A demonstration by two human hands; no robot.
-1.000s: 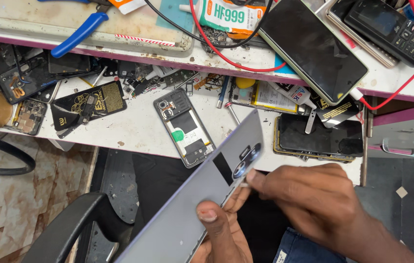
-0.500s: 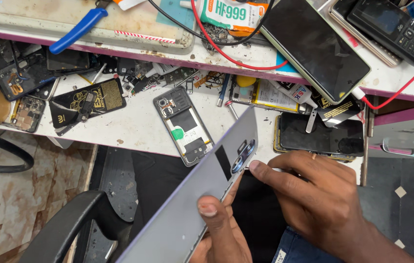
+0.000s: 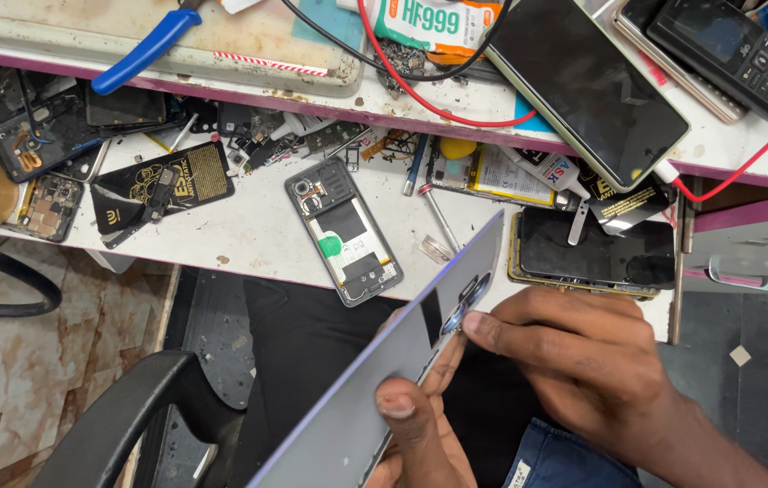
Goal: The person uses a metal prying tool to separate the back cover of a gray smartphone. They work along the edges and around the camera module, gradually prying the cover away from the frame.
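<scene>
I hold a grey phone back cover [image 3: 384, 380] tilted on edge above my lap. My left hand [image 3: 420, 443] grips its lower part, thumb curled over the face and fingers closed behind. My right hand [image 3: 583, 370] rests partly curled at the cover's upper end, its fingertips [image 3: 479, 323] pressing by the camera cutout; whether they pinch anything there I cannot tell. I judge that I am working at the camera area of the cover, so the next move calls for a steady left grip and a light, careful touch from the right.

Just beyond my hands a white desk [image 3: 257, 235] carries an opened phone [image 3: 344, 230] with its insides showing, and a dark screen panel [image 3: 596, 253] above my right hand. Far up-left lie blue-handled pliers [image 3: 144, 50]. A red wire [image 3: 420, 86] loops over the upper shelf. A black chair arm [image 3: 122, 425] sits left of my left hand, over patterned flooring.
</scene>
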